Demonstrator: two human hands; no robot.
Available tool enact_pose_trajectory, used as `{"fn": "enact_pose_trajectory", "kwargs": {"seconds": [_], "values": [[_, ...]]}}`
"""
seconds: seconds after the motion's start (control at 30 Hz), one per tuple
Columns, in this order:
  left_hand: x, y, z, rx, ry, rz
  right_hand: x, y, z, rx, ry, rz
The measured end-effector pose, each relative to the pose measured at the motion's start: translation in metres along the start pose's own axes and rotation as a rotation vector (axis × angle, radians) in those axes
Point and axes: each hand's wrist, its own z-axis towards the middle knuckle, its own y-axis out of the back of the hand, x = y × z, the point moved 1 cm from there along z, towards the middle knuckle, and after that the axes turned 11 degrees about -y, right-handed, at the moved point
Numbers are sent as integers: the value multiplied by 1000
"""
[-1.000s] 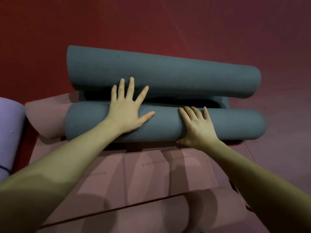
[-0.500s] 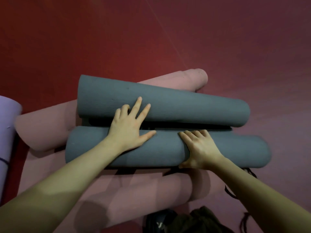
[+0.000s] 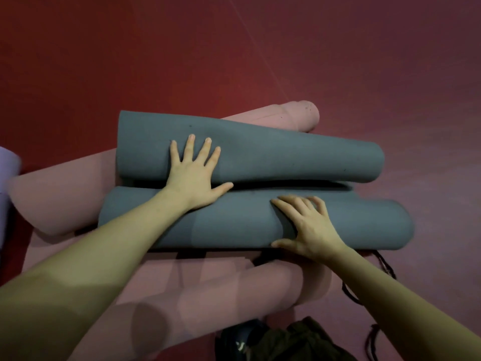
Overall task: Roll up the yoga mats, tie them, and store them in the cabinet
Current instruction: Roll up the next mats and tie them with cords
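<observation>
Lying across the middle of the dark red floor, on top of pink mats, was a grey yoga mat rolled from both ends into two parallel tubes, far and near, with a dark gap between them. Pressed flat on the far tube, fingers straight and spread, thumb reaching toward the gap: the left hand, relaxed and gripping nothing. Draped over the near tube, fingers bent across its top and thumb low on the near side: the right hand, curled round that roll. Seen at the left edge, a pale lilac mat. Near the bottom edge, dark clothing and a shoe; to the right of those, thin dark cords on the floor.
</observation>
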Motion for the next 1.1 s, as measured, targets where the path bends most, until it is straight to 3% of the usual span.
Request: {"fn": "enact_pose_trajectory", "kwargs": {"seconds": [0.23, 0.4, 0.53, 0.67, 0.8, 1.0, 1.03, 1.1], "values": [[-6, 9, -2, 23, 4, 11, -14, 7, 16, 109, -61, -26], [-5, 14, -3, 28, 6, 34, -17, 8, 25, 3, -105, -37], [7, 20, 14, -9, 45, 8, -7, 5, 19, -77, -246, 21], [13, 29, 40, -80, 83, -28, 4, 3, 32, -47, -411, 41], [24, 39, 57, -155, 115, -6, -1, 4, 58, -54, -447, 19], [22, 53, 58, -397, -66, 18, -17, 16, 115, -76, -494, 80], [18, 53, 55, -410, -99, 30, -20, 18, 123, -71, -501, 95], [8, 50, 49, -292, -95, 37, -25, 21, 137, -67, -517, 107]]}}
